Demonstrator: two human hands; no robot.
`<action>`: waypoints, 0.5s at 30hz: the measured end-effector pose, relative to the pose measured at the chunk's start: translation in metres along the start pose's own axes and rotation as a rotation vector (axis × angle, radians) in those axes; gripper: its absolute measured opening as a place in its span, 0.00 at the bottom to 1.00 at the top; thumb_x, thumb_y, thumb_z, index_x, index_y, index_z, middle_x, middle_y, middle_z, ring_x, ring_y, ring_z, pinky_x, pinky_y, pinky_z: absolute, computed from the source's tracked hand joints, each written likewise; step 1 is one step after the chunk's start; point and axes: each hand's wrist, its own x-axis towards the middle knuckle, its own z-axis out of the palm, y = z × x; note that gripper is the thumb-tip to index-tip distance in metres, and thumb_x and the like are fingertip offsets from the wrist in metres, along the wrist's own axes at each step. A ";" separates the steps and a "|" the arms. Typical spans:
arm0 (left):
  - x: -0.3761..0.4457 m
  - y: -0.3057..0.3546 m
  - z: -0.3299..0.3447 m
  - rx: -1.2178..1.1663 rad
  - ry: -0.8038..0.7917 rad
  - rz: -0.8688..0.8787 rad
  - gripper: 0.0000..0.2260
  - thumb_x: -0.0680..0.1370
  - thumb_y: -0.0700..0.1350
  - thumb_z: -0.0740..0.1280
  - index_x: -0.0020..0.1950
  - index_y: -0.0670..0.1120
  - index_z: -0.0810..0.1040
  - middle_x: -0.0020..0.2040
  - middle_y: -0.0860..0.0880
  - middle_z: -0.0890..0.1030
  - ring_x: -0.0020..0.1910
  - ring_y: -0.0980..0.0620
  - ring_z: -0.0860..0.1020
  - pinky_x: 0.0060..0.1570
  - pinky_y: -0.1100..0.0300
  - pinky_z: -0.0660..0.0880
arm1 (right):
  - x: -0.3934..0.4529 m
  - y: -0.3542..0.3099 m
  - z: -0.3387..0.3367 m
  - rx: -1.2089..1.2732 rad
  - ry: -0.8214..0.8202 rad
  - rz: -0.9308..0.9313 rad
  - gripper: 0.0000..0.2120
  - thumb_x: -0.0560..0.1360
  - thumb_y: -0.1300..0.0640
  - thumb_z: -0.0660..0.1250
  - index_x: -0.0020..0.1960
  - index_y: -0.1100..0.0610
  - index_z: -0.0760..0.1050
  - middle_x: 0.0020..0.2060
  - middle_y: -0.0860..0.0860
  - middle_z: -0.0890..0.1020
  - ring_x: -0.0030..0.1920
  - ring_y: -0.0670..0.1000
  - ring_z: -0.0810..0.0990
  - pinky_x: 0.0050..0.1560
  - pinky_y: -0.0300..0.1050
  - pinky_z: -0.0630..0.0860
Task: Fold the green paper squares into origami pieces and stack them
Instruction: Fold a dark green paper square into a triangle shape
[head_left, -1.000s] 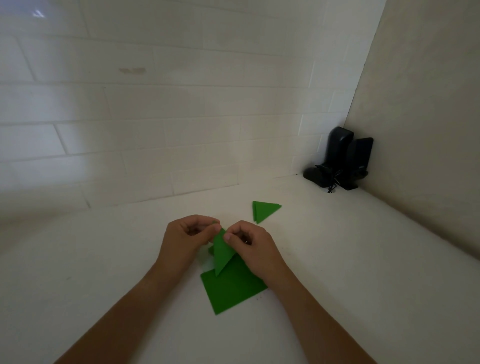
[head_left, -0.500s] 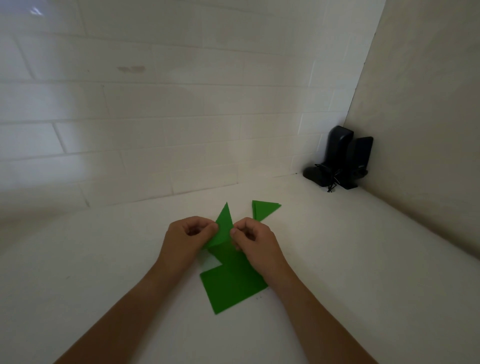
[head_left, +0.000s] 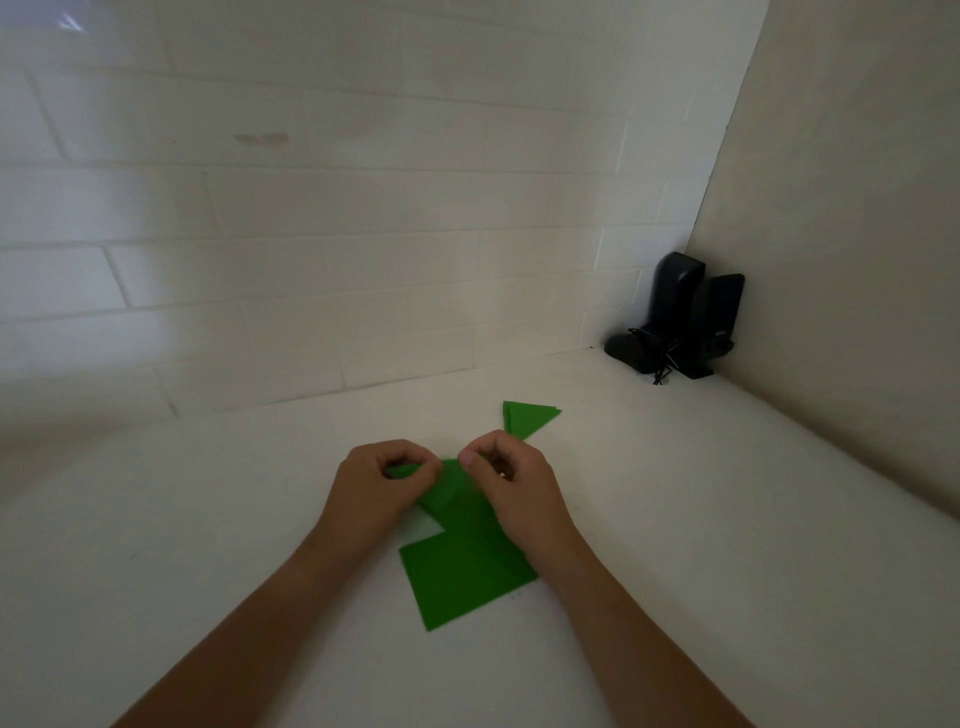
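Both my hands hold one folded green paper piece (head_left: 447, 491) low over the white counter. My left hand (head_left: 376, 491) pinches its left corner between thumb and curled fingers. My right hand (head_left: 514, 480) pinches its right side, fingers curled. Under them lies a pile of flat green paper squares (head_left: 467, 577). A stack of folded green triangles (head_left: 527, 415) lies on the counter just beyond my right hand, apart from it.
The white counter (head_left: 675, 519) meets a white tiled wall at the back and a beige wall at the right. A black device with a cable (head_left: 675, 322) stands in the far right corner.
The folded piece stood with its tip pointing up half a second ago. It is now turned down flatter between my hands, which have stayed close together over the squares.
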 end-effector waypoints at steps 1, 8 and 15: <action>0.001 0.000 -0.001 -0.043 0.029 -0.022 0.05 0.77 0.41 0.75 0.42 0.48 0.87 0.40 0.51 0.87 0.41 0.54 0.85 0.42 0.66 0.79 | 0.000 0.000 0.000 -0.005 -0.001 0.009 0.05 0.81 0.54 0.70 0.46 0.50 0.81 0.41 0.45 0.83 0.42 0.40 0.79 0.45 0.32 0.75; 0.001 0.003 -0.002 -0.234 0.137 -0.079 0.10 0.80 0.43 0.72 0.40 0.42 0.85 0.36 0.44 0.85 0.36 0.54 0.81 0.38 0.65 0.75 | -0.002 -0.005 0.002 -0.072 -0.083 0.007 0.08 0.81 0.56 0.71 0.43 0.49 0.80 0.36 0.42 0.80 0.37 0.35 0.77 0.40 0.29 0.72; 0.001 0.003 0.000 -0.299 0.187 -0.110 0.14 0.84 0.44 0.65 0.43 0.45 0.87 0.40 0.47 0.87 0.40 0.51 0.84 0.46 0.56 0.79 | -0.003 -0.006 0.001 -0.076 -0.102 -0.001 0.06 0.80 0.57 0.71 0.44 0.52 0.81 0.34 0.43 0.79 0.36 0.36 0.76 0.40 0.30 0.72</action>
